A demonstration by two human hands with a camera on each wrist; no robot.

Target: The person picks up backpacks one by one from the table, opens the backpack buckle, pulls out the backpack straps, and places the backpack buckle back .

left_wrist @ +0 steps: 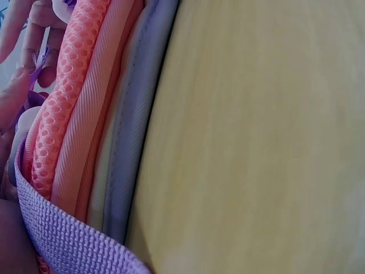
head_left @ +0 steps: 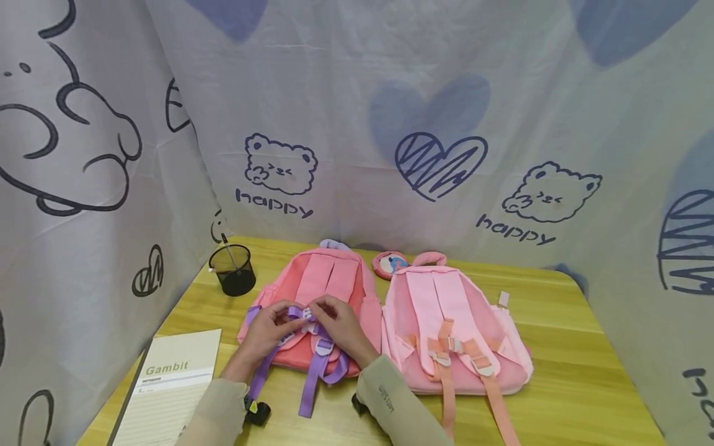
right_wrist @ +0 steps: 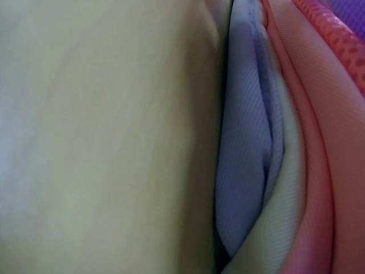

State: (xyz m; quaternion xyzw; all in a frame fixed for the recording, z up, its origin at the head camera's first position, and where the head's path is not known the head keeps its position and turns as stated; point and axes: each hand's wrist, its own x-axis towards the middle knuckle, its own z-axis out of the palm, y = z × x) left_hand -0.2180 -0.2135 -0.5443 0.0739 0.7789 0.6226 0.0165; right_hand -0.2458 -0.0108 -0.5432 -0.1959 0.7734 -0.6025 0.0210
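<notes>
A coral-pink backpack (head_left: 365, 279) lies back-side up on the table, its purple straps (head_left: 310, 390) hanging toward the front edge. Over its lower half, my left hand (head_left: 264, 331) pinches a purple strap beside a small white buckle (head_left: 307, 313). From the other side my right hand (head_left: 344, 325) pinches at that same buckle with thumb and fingers. Another white buckle (head_left: 323, 347) sits on the strap just below. The left wrist view has a purple strap (left_wrist: 74, 234) crossing the padded mesh (left_wrist: 71, 97). Only the backpack's layered edge (right_wrist: 245, 148) and the table appear in the right wrist view.
A lighter pink backpack (head_left: 398, 310) with orange straps (head_left: 448, 396) lies directly to the right. Between the bags' tops is a round pink charm (head_left: 385, 265). A black mesh pen cup (head_left: 237, 282) stands back left, and a notebook (head_left: 173, 384) lies front left.
</notes>
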